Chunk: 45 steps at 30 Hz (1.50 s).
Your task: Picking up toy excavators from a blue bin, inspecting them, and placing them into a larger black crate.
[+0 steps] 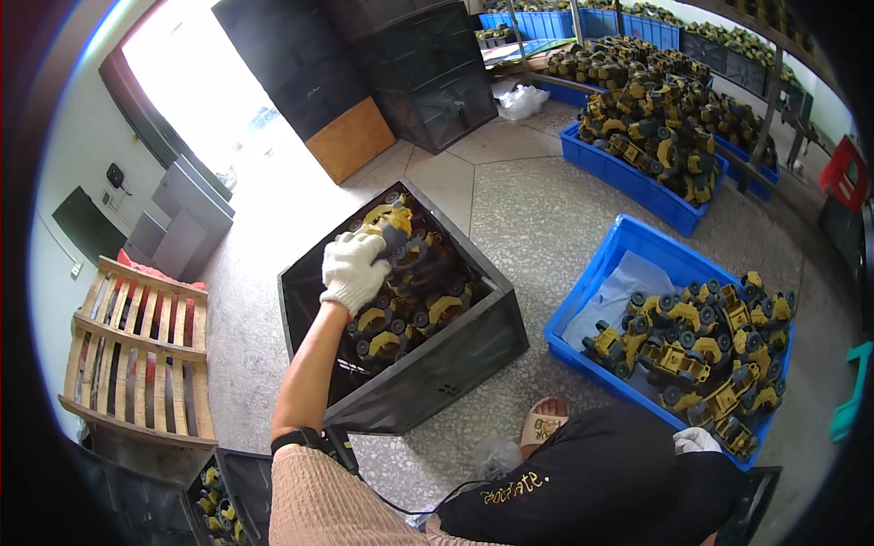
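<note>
My left hand (353, 270), in a white knit glove, reaches into a black crate (446, 364) in the middle. Its fingers are closed on a yellow toy truck (393, 221) at the top of the pile. Below lie several more yellow-and-dark toy trucks (378, 341) with black wheels. My right hand (696, 440), also gloved in white, shows only a small part behind my knee, beside the near edge of a blue bin (596, 379); its fingers are hidden. Toy trucks (683, 362) fill the bin's right side, and a clear plastic sheet (605, 296) lines its left.
Another blue bin (628, 187), heaped with toy trucks, stands farther back on the right. Stacked black crates (419, 77) rise at the back. A wooden pallet (137, 355) leans on the left. A crumpled plastic bag (522, 103) lies on the floor near the shelving.
</note>
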Each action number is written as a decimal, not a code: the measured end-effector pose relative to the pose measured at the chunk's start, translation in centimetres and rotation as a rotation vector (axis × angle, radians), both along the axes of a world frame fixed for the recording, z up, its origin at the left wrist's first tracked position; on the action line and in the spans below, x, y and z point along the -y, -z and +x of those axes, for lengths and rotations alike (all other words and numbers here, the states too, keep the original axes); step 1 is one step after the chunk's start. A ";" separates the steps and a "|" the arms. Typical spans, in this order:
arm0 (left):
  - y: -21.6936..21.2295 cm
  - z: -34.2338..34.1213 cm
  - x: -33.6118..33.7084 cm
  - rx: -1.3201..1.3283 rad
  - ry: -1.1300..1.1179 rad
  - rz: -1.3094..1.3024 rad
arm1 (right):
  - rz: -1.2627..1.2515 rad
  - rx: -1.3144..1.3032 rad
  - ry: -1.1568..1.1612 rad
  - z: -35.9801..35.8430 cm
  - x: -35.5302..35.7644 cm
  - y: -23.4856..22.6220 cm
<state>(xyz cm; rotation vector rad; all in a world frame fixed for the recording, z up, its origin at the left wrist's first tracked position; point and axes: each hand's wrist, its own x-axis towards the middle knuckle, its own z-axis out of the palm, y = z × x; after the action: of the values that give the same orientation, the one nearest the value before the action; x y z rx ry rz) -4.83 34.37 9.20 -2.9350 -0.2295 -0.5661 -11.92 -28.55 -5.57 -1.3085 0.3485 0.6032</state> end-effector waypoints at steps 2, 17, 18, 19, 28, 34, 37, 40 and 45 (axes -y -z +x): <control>1.8 0.6 -0.2 -0.039 -0.049 0.001 | 0.008 0.010 0.014 -0.2 0.2 0.3; 9.6 5.5 -3.2 0.012 -0.020 0.195 | 0.132 -0.022 0.028 -0.6 1.9 3.5; 9.8 5.4 -2.9 0.021 -0.042 0.172 | 0.183 -0.030 0.037 -0.6 1.4 2.7; 9.9 5.2 -2.7 0.028 -0.066 0.151 | 0.170 -0.025 0.044 -0.6 1.2 2.7; 8.5 5.6 0.5 0.070 -0.214 0.214 | 0.135 -0.011 0.060 -0.7 -0.4 -1.4; 1.0 5.6 16.2 0.569 0.458 -0.124 | -0.145 0.098 -0.158 0.1 -0.2 -1.7; 2.1 5.7 25.2 0.086 0.785 -0.181 | -0.168 0.038 -0.126 0.2 -0.4 -2.0; 6.4 7.4 31.3 -0.247 0.942 -0.223 | -0.142 0.036 -0.129 -0.4 0.3 -2.1; 12.3 9.6 35.3 -0.339 0.771 -0.157 | 0.029 0.026 -0.060 -1.3 1.2 -2.3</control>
<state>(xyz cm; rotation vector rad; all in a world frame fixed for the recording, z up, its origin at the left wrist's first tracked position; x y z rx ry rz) 4.81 -0.90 -3.08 -3.1292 0.9628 -0.1049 -13.18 -29.71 -3.28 -1.3013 0.2793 0.6388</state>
